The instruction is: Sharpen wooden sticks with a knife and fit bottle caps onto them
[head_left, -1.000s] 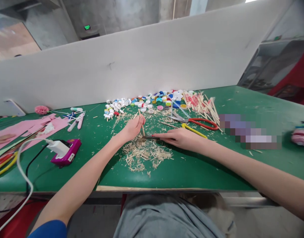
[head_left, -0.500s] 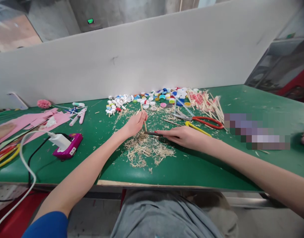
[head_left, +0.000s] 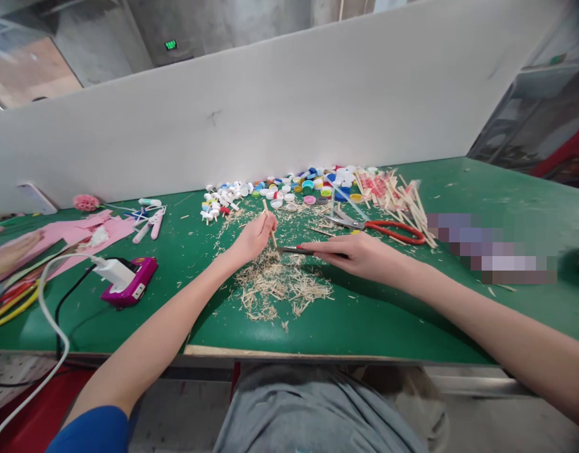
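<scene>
My left hand (head_left: 257,236) is closed round a thin wooden stick (head_left: 273,239), which stands slightly tilted over a heap of pale wood shavings (head_left: 275,292). In my right hand (head_left: 358,251) is a dark-bladed knife (head_left: 294,250), its handle mostly hidden by my fingers. The blade's tip is at the lower end of the stick. Behind my right hand lie red-handled scissors (head_left: 396,231) and a thin metal tool (head_left: 322,232), partly covered by the hand.
Bottle caps (head_left: 287,189) lie along the white partition (head_left: 270,107), beside a pile of wooden sticks (head_left: 403,201). At the left are a magenta power strip (head_left: 131,286) with cables, pink paper (head_left: 119,231), yellow-handled scissors (head_left: 16,308) and another person's hand (head_left: 11,255).
My right hand has shifted slightly right with the knife and now hides more of the yellow handle behind it. My left hand has moved slightly left with the stick. The other person's hand has moved right.
</scene>
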`<state>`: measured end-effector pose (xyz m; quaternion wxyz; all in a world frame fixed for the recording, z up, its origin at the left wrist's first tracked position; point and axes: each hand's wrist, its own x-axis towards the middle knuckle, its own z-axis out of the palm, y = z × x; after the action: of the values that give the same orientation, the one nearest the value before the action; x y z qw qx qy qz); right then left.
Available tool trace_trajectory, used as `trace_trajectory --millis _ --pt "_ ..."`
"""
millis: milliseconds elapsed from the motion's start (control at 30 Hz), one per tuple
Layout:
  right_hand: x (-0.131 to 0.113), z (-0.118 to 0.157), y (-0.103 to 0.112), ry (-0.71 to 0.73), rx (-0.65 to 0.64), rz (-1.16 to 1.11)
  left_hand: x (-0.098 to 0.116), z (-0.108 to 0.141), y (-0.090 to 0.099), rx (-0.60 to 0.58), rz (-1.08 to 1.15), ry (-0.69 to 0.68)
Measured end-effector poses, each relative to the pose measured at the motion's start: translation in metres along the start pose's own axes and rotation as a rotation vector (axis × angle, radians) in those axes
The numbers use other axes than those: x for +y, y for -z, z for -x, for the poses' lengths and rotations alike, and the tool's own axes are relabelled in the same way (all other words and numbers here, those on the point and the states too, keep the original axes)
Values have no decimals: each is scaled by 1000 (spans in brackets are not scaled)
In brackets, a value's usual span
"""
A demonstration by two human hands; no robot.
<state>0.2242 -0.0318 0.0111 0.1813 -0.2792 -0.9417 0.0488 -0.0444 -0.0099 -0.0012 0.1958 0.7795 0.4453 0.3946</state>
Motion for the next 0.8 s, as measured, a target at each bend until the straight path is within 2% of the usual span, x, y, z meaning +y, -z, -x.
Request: trace_trajectory --millis 200,400,533,700,800 --pt "4 0 3 -4 93 60 -3 -1 0 99 12 19" --pt "-3 -1 3 5 -16 -59 -6 -4 7 242 29 24" --pt "-15 -2 -2 -34 -62 -129 -7 -6 11 314 43 57" --pt "-38 -3 -4 -118 0 -170 -8 -7 14 363 71 72" --pt "-60 -1 -4 -98 2 -214 -5 -8 18 397 93 79"
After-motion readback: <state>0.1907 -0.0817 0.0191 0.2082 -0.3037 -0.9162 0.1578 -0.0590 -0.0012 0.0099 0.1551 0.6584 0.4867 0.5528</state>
